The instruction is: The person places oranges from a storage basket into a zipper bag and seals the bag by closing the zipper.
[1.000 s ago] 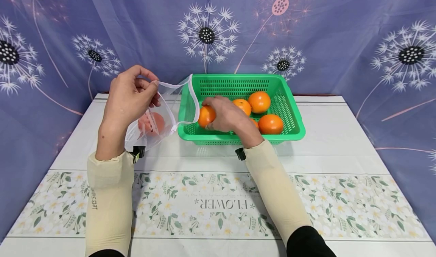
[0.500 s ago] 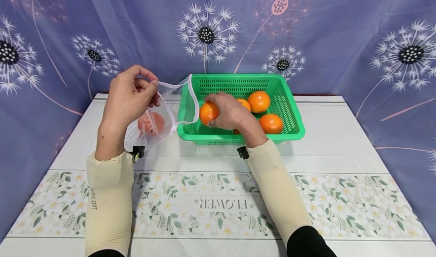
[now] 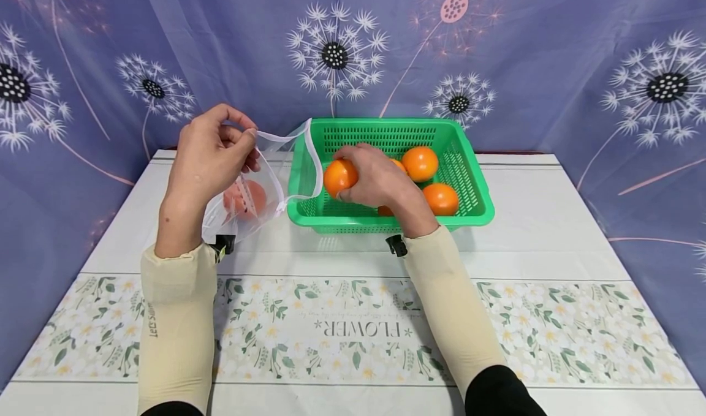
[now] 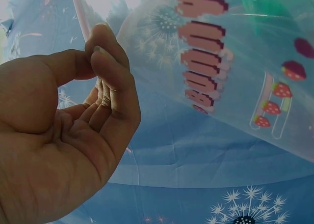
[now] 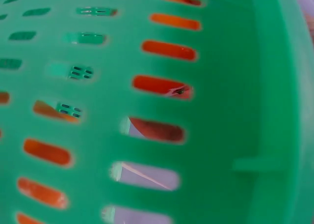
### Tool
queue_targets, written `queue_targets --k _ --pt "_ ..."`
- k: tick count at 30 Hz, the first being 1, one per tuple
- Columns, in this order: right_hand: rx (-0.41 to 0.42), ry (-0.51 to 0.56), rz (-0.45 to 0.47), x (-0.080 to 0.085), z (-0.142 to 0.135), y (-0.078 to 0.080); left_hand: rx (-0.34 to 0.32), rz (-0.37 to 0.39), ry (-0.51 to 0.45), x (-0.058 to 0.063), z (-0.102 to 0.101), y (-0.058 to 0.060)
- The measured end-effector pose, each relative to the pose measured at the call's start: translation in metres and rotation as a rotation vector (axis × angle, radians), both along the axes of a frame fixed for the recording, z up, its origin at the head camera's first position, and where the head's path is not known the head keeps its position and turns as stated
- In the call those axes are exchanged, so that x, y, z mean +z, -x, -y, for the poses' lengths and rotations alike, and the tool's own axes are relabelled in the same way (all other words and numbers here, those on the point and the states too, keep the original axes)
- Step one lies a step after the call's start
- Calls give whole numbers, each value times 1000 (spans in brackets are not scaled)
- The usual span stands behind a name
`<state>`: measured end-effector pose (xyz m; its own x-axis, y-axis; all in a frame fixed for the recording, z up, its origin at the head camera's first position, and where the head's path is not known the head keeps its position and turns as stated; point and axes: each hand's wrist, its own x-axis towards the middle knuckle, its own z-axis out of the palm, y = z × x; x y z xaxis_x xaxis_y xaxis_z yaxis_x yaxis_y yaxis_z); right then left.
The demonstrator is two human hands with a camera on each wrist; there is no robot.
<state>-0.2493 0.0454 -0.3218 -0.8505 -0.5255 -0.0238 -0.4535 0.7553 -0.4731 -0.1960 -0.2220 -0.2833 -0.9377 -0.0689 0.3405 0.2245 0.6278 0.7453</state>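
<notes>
My left hand (image 3: 212, 152) pinches the white-trimmed rim of a clear zip bag (image 3: 287, 152) between thumb and fingertips. The bag's mouth stands open toward the basket, its edge overlapping the basket's left end in the head view. Red lettering and small strawberries show on the bag (image 4: 235, 71) in the left wrist view; a round pinkish-red patch shows through its lower part. Inside the green basket (image 3: 391, 221), my right hand (image 3: 375, 174) grips an orange (image 3: 340, 178) from its right side, fingers behind and thumb in front. The right wrist view is filled by the slotted basket wall (image 5: 221, 101).
Two more oranges sit at the basket's right, one at the back (image 3: 420, 163) and one in front (image 3: 440, 199); others are partly hidden behind my right hand. A white tablecloth (image 3: 540, 244) with a floral band covers the table. A purple dandelion-print cloth (image 3: 242, 36) hangs behind.
My right hand has drawn the orange slightly up and to the right inside the basket. The left hand and the bag have stayed in place.
</notes>
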Motion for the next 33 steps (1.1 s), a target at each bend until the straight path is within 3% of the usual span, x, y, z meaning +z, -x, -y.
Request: queue_targets --k 33 --pt "-6 63 -76 18 -4 -13 0 3 31 1 0 -1"
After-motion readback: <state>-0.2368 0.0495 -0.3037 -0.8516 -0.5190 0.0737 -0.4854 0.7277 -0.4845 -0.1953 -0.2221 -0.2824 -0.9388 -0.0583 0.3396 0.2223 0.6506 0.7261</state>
